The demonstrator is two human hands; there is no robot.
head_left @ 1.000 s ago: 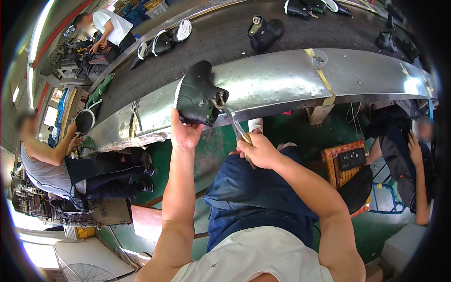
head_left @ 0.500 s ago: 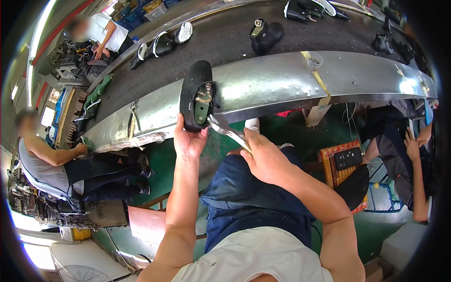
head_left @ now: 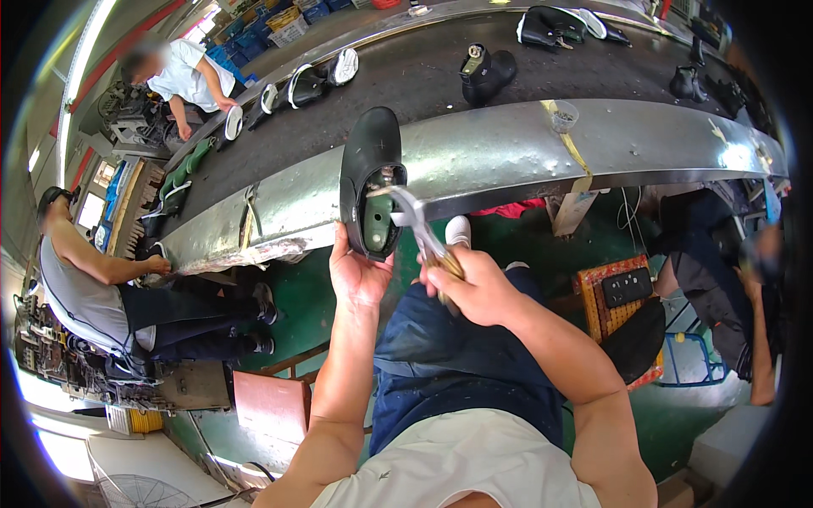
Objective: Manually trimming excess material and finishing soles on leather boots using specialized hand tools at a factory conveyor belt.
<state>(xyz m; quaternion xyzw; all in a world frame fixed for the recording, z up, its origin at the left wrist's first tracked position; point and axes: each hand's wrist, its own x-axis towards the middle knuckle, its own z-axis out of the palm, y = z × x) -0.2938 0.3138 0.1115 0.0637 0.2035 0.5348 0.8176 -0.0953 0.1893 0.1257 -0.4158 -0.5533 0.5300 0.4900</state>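
Over the near metal edge, my left hand (head_left: 362, 278) is closed round the heel end of a black shoe (head_left: 373, 148), its toe pointing away and its opening turned up. A green shoe last (head_left: 378, 227) shows inside the opening. Metal pincers (head_left: 420, 222) are gripped by their yellowish handles in my right hand (head_left: 476, 289). Their curved head is over the right rim of the shoe's opening, near the front of the last. Whether the jaws pinch anything cannot be made out.
A dark conveyor belt (head_left: 279, 157) with several shoes runs beyond the metal ledge (head_left: 491, 144). On the ledge stands a small clear cup (head_left: 563, 117). Co-workers are at the left and right. A woven seat (head_left: 597, 300) is at my right, a pink board (head_left: 269, 402) at lower left.
The shoe has shifted slightly right, its opening facing up more. The pincers' head has risen from beside the heel to the front of the opening. A far co-worker now holds a shoe.
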